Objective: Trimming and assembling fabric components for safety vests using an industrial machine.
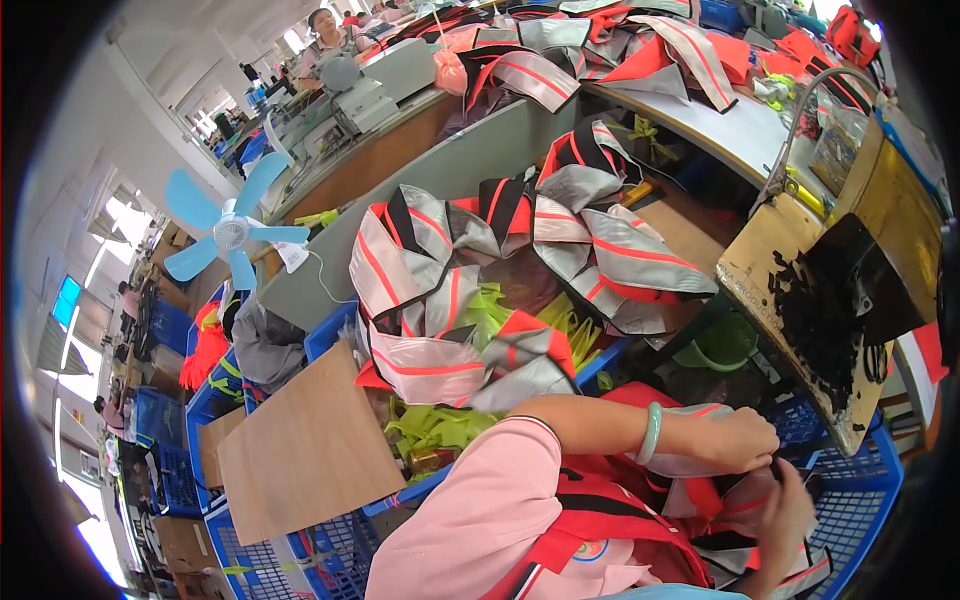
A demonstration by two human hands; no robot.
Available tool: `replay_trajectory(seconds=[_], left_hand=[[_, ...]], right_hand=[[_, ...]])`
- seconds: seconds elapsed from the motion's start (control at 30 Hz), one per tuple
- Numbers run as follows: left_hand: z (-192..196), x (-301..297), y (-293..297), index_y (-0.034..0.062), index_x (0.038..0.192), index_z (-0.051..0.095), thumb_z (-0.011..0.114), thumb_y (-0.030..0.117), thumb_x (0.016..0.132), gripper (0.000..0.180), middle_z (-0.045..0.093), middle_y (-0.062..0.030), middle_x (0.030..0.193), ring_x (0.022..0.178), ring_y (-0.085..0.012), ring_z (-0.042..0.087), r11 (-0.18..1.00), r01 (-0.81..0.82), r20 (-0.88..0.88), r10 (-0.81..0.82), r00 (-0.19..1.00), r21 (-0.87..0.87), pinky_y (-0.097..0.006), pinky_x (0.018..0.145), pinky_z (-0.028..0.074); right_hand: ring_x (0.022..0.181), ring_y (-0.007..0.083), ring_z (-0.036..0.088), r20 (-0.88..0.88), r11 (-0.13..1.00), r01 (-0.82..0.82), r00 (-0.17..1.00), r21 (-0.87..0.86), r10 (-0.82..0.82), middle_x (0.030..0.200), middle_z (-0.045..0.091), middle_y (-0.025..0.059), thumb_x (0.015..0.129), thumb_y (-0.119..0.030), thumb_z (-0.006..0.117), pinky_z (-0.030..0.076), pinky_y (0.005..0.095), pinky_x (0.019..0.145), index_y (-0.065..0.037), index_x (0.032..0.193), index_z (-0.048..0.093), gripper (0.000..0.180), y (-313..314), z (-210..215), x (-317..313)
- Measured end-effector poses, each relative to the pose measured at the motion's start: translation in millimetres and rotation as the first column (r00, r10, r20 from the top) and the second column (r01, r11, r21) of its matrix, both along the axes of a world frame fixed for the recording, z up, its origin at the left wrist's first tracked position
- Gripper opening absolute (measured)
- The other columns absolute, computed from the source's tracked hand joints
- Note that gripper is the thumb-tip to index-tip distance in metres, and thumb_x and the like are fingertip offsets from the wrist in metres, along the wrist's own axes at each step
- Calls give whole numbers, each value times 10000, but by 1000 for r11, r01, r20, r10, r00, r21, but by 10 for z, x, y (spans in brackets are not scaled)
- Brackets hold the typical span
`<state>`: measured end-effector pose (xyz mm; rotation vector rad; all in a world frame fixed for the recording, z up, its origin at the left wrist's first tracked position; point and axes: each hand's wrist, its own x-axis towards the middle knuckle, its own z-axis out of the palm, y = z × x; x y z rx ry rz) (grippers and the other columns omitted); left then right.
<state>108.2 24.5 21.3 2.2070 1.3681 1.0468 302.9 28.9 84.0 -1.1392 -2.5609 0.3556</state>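
- Left hand [745, 440] and right hand [785, 515] meet, pinching a small dark piece over the red-and-grey vest [690, 500] in her lap, above the blue crate [850, 490].
- Looks like mid-fastening; next needs a steady pinch.

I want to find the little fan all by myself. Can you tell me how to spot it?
Start at the big heap of red and grey striped vests in the middle. Look left, past the long grey panel, toward the bright windows. There stands the small fan: a white hub with light blue blades, the only pale blue, propeller-shaped thing among the cloth and the darker blue crates.
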Motion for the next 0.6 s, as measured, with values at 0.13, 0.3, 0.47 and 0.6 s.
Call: replay_trajectory(seconds=[0.13,0.3,0.47,0.6], left_hand=[[-24,-57,-80,4,769,664,578,267,842,286,648,-188,765,775,-382,643,975,42,-104,-66,992,-219,-480,701,504],[-211,-366,-120,18,821,670,592,298,832,291,663,-187,829,832,-372,642,957,143,-38,-158,987,-251,-477,720,497],[-161,-488,-292,75,891,677,659,327,785,274,672,-152,829,819,-349,646,928,206,103,-182,978,-310,-465,688,485],[-248,-353,-326,108,896,685,648,311,807,225,672,-130,806,808,-335,645,961,88,19,-86,996,-261,-458,683,478]], right_hand=[[875,395,604,-111,988,73,990,-135,-88,936,635,196,913,-82,528,465,421,760,-6,1065,594,182,-119,-272,-160],[585,250,557,-210,910,-78,978,-406,-9,666,583,149,891,-125,605,422,353,565,27,927,589,157,-11,-367,-65],[573,191,543,-103,859,-63,995,-509,12,655,590,129,863,-115,631,411,338,540,15,904,609,139,55,-353,-4],[617,163,548,-138,832,-128,988,-540,63,690,612,104,843,-82,626,431,316,586,15,966,639,157,85,-259,-13]])
